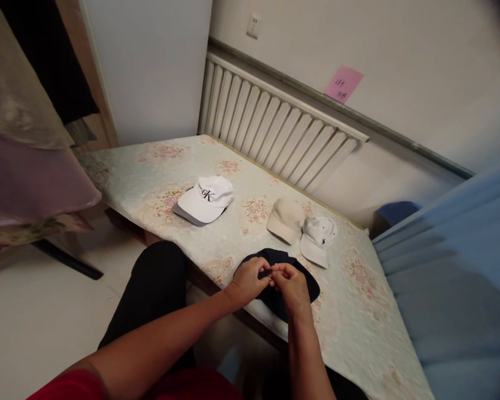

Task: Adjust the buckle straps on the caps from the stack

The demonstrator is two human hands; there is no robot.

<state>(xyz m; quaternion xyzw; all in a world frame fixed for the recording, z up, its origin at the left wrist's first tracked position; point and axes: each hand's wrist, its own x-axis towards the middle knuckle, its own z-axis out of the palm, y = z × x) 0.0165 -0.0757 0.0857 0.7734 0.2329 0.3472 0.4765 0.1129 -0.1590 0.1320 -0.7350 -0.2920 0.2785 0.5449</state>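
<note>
A dark navy cap (312, 286) lies near the front edge of a floral-covered bed (150, 172). My left hand (249, 280) and my right hand (290, 288) meet over its back, each pinching a small part of the cap, perhaps the strap, between the fingertips. Both hands are closed. Beyond them lie a beige cap (285, 219) and a white cap (318, 239) side by side. Farther left sits a white cap with a black logo (206, 200).
A white radiator (270, 119) runs along the wall behind the bed. A pink note (344, 83) is stuck on the wall. Blue fabric (454, 278) fills the right side. Pillows or folded bedding (25, 183) are stacked at the left. My knee in black trousers (154, 283) is by the bed's edge.
</note>
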